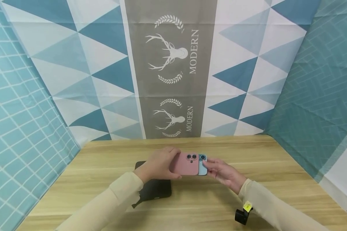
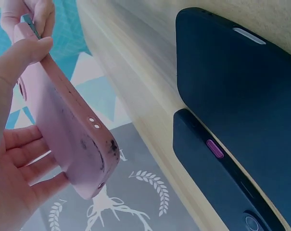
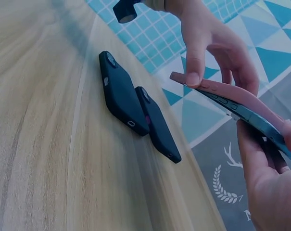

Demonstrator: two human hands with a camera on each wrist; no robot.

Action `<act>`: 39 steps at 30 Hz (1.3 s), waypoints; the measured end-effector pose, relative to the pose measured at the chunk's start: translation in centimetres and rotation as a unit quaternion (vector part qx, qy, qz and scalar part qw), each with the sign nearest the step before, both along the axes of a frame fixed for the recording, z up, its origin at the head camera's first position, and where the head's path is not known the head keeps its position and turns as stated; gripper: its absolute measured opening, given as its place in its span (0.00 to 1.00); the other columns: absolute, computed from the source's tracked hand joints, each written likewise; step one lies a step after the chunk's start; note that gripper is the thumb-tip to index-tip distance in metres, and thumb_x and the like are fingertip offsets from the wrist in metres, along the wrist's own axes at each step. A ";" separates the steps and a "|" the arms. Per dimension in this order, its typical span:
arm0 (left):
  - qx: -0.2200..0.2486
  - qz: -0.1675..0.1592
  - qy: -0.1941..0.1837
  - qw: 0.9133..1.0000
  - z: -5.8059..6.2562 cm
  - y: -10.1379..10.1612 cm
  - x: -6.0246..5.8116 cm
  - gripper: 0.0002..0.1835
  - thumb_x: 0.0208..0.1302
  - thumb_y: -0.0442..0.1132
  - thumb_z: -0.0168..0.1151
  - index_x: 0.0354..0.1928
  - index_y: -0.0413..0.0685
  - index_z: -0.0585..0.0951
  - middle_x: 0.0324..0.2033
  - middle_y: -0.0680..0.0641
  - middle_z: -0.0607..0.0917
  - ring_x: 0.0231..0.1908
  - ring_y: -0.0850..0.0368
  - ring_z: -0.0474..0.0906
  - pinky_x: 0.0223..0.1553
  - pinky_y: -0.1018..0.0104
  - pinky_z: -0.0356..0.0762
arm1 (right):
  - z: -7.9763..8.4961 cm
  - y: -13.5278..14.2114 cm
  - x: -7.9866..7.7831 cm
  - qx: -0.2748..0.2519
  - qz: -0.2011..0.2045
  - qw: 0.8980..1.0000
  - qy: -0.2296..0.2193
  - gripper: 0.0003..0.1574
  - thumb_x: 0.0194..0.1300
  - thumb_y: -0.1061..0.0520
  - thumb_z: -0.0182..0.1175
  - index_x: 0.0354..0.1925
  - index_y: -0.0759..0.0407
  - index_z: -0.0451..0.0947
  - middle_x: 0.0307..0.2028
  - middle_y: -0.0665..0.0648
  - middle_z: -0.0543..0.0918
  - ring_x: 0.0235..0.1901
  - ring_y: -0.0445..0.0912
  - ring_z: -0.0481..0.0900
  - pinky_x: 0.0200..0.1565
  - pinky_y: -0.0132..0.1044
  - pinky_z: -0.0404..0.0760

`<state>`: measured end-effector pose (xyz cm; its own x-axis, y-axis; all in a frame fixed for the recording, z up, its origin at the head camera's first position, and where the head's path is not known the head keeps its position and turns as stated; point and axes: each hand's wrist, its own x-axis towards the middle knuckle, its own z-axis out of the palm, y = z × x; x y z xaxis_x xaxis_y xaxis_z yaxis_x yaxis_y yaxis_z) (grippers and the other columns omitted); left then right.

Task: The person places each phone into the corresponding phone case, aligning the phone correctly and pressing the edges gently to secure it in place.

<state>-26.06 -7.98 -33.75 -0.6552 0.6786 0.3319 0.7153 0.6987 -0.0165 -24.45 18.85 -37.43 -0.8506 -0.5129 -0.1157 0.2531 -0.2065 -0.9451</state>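
Just above the table, my left hand (image 1: 159, 164) grips a pink phone case (image 1: 185, 164) by its long edges, thumb on one side and fingers on the other. Dark scuffs mark one corner of the case (image 2: 87, 139) in the left wrist view. My right hand (image 1: 226, 175) pinches the end of a light-blue phone (image 1: 202, 168) between thumb and fingers. That phone lies against the case, mostly covered by it in the head view, with its lens end sticking out to the right. The right wrist view shows the phone's side buttons along the case's edge.
Two dark phones lie side by side on the wooden table (image 1: 104, 166), a larger one (image 3: 123, 94) and a slimmer one (image 3: 158, 126) with a purple side button. My left forearm partly hides them in the head view. A patterned cloth (image 1: 173, 89) hangs behind the table.
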 end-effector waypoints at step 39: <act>-0.011 -0.040 0.009 0.999 -0.3 0.5 0.8 0.42 0.38 0.53 0.75 0.55 0.39 0.73 0.46 0.47 0.82 0.45 0.59 0.78 0.50 0.66 0.82 | 2.0 -1.2 0.7 0.025 0.077 0.997 0.021 0.40 0.73 0.51 0.51 0.69 0.75 0.52 0.48 0.45 0.83 0.49 0.36 0.81 0.55 0.29 0.80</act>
